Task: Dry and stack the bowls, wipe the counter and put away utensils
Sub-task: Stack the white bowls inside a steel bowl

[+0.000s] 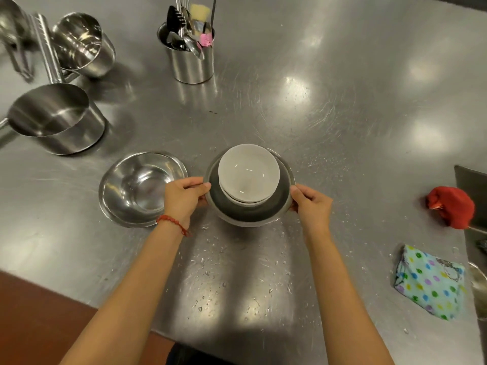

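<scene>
Two white bowls [249,172] sit nested inside a steel bowl [250,213] at the counter's middle. My left hand [184,197] grips that steel bowl's left rim, thumb on top. My right hand [312,205] grips its right rim. An empty steel bowl [137,188] rests on the counter just left of my left hand. A steel utensil holder [191,63] with spoons, tongs and a brush stands at the back. A dotted cloth [429,281] lies at the right, a red cloth [452,206] beyond it.
Water drops [210,272] speckle the steel counter [342,114] near its front edge. Two steel saucepans [56,119] [84,44] stand at the left back. A sink edge [471,185] cuts in at the right. The brown floor [39,320] shows at the lower left.
</scene>
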{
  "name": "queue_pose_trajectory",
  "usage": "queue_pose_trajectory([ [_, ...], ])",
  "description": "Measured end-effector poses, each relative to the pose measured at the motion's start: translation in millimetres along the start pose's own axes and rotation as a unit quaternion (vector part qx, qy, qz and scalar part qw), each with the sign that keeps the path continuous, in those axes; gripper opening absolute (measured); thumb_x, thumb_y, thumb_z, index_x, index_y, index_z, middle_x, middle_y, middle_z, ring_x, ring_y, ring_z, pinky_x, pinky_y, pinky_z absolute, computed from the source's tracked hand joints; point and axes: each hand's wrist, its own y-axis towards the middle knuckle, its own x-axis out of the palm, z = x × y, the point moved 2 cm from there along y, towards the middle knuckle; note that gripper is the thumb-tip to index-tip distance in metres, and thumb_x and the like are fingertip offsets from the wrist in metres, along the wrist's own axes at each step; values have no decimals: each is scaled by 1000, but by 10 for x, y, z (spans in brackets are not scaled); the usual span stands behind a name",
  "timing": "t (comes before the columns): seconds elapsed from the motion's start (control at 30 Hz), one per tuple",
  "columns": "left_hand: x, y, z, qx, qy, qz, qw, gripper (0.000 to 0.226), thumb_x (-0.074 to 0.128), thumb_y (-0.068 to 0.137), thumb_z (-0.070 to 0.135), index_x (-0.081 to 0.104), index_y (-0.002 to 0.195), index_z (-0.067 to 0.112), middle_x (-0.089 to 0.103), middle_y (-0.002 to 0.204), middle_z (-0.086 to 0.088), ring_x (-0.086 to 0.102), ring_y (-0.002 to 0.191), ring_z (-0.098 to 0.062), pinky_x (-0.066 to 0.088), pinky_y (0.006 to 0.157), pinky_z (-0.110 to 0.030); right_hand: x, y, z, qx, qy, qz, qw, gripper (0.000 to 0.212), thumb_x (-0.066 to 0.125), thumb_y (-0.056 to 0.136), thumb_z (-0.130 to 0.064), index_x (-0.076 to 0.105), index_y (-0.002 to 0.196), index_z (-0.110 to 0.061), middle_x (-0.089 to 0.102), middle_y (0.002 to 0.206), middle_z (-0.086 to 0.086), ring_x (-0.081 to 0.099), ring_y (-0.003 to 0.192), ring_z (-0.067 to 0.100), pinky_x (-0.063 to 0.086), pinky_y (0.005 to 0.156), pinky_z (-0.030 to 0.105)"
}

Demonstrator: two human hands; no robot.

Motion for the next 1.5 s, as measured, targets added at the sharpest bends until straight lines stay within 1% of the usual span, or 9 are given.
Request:
queue_pose_trajectory([
  [0.1,-240,-84,54,6,-21,30,999,21,64,79,-3,63,100,-1,63,72,-5,60,58,-12,53,48,-15,168,-50,-47,-20,-11,-39,999,18,58,85,-5,68,72,0,57,66,13,49,59,18,51,60,31],
  [0.23,-648,-157,102,22,-39,84,995,14,66,78,-1,66,82,12,67,56,5,61,45,-1,51,46,-13,508,-135,-111,-45,-17,-90,995,25,58,83,-6,67,60,-9,57,59,9,49,56,16,50,58,32],
  [0.5,-1456,107,122,42,-21,133,990,13,66,78,0,65,89,6,58,36,13,50,33,0,47,43,-12,1362,-349,-118,-76,-8,-150,986,34,55,79,1,57,49,-14,42,38,-10,37,41,6,36,44,17],
  [0.7,-1866,490,45,28,15,120,992,18,66,77,-4,64,94,-5,60,59,-1,57,40,-2,55,49,-18,1864,-510,62,-77,-39,-102,991,23,55,84,-3,59,63,6,45,55,8,39,54,14,39,50,24],
  [0.93,-2018,696,-64,55,101,98,989,24,70,73,-2,66,97,-7,67,84,-17,61,62,-26,59,62,-29,2095,-605,172,-104,-115,-41,987,25,54,82,-1,54,57,2,39,57,7,33,58,15,31,53,25],
  [1.07,-2046,702,-72,101,146,83,981,22,70,72,-3,67,94,-5,64,76,-12,54,50,-11,43,44,-3,2119,-621,189,-129,-183,-14,974,26,56,84,-4,58,59,-4,41,53,6,34,54,14,32,54,27],
  [1.2,-2027,751,-68,71,111,62,989,26,69,73,-6,64,99,-8,61,80,-14,54,56,-17,44,42,-4,2137,-598,177,-160,-245,0,956,31,56,84,-5,53,53,-8,44,48,8,36,50,15,35,52,23],
  [1.37,-1999,820,-133,-40,14,19,999,23,62,78,-7,61,102,-10,62,76,-10,57,60,-16,51,43,-13,2128,-485,283,-19,-167,-10,986,25,58,86,-9,63,67,7,54,56,13,46,55,24,51,67,43],
  [1.5,-2003,865,-145,-58,-18,32,998,17,63,77,-8,64,94,-5,62,71,-8,60,57,-16,51,43,-15,2160,-449,296,35,-117,-15,992,20,57,86,-6,67,72,4,56,60,8,49,61,21,52,69,42],
])
